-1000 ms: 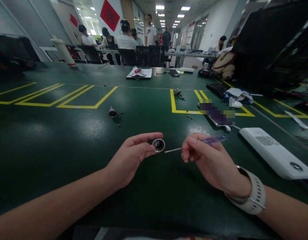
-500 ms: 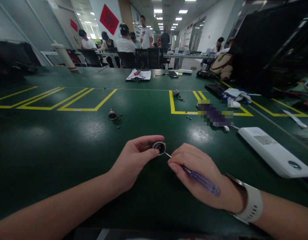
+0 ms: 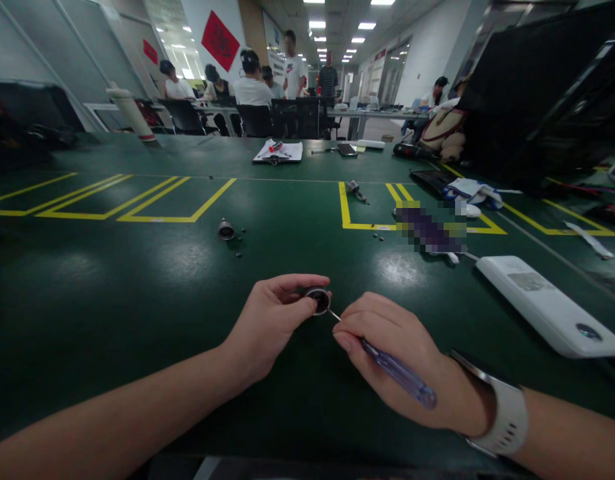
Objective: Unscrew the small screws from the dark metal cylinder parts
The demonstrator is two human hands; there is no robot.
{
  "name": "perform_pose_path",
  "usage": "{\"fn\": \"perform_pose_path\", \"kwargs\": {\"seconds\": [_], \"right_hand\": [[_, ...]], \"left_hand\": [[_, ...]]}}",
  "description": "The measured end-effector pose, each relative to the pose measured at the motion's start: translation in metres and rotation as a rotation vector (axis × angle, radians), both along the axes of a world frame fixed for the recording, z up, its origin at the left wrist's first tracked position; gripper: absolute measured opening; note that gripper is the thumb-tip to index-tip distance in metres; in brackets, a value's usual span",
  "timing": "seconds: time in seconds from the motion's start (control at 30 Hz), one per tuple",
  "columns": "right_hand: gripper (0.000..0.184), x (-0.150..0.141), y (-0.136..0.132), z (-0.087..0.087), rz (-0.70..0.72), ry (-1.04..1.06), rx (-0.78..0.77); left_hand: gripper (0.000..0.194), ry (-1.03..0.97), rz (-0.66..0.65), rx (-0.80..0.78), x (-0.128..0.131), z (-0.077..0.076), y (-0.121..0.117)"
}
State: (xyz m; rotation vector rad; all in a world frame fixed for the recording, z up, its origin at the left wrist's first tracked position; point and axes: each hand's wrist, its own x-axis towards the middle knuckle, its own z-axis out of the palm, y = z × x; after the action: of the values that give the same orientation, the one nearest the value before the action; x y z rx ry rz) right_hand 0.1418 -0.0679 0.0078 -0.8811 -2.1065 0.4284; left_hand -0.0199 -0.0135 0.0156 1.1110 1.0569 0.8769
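Observation:
Between its thumb and fingers, my left hand (image 3: 270, 320) grips a small round metal housing (image 3: 318, 301), its open end facing me. My right hand (image 3: 387, 347) is closed around a screwdriver (image 3: 404, 379) with a clear purple handle. The thin shaft points up and left, and its tip meets the lower right rim of the housing; whether it reaches inside I cannot tell. Beyond my left hand, a similar metal housing (image 3: 226, 230) lies on the green table, with several tiny dark parts (image 3: 238, 254) beside it.
A metal part with a shaft (image 3: 356, 191) lies inside a yellow tape outline. Two tiny pieces (image 3: 382, 239) are near it. To the right are a white power bank (image 3: 547, 307) and a blurred-out phone-like object (image 3: 432, 230). A clipboard (image 3: 278, 152) lies farther back; people sit and stand beyond.
Both hands stay in nearly the same place, the screwdriver tip still at the housing. My right hand and the screwdriver handle have shifted very slightly down.

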Motion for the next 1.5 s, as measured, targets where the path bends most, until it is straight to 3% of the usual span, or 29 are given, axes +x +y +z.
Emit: {"fn": "perform_pose_path", "kwargs": {"seconds": [0.2, 0.37, 0.47, 0.67, 1.23, 1.37, 1.5], "right_hand": [[0.017, 0.002, 0.000, 0.006, -0.093, 0.170, -0.142], [0.028, 0.015, 0.010, 0.010, -0.243, 0.329, -0.632], [0.026, 0.020, 0.016, 0.008, -0.284, 0.257, -0.778], [0.025, 0.017, 0.017, 0.009, -0.280, 0.150, -0.797], [0.025, 0.014, 0.012, 0.008, -0.204, 0.137, -0.787], [0.024, 0.013, 0.015, 0.005, -0.209, 0.217, -0.825], [0.023, 0.013, 0.021, -0.001, -0.203, 0.450, -0.991]], "left_hand": [[0.023, 0.000, -0.006, -0.001, -0.001, -0.002, 0.002], [0.022, -0.018, -0.004, -0.005, -0.003, 0.000, 0.005], [0.021, -0.022, -0.008, -0.021, -0.004, 0.000, 0.006], [0.021, -0.015, -0.017, -0.038, -0.005, -0.002, 0.007], [0.026, -0.018, -0.029, -0.037, -0.004, 0.001, 0.004], [0.033, -0.016, -0.048, -0.009, -0.004, 0.001, 0.003], [0.033, -0.047, -0.058, 0.010, -0.005, 0.000, 0.003]]}}
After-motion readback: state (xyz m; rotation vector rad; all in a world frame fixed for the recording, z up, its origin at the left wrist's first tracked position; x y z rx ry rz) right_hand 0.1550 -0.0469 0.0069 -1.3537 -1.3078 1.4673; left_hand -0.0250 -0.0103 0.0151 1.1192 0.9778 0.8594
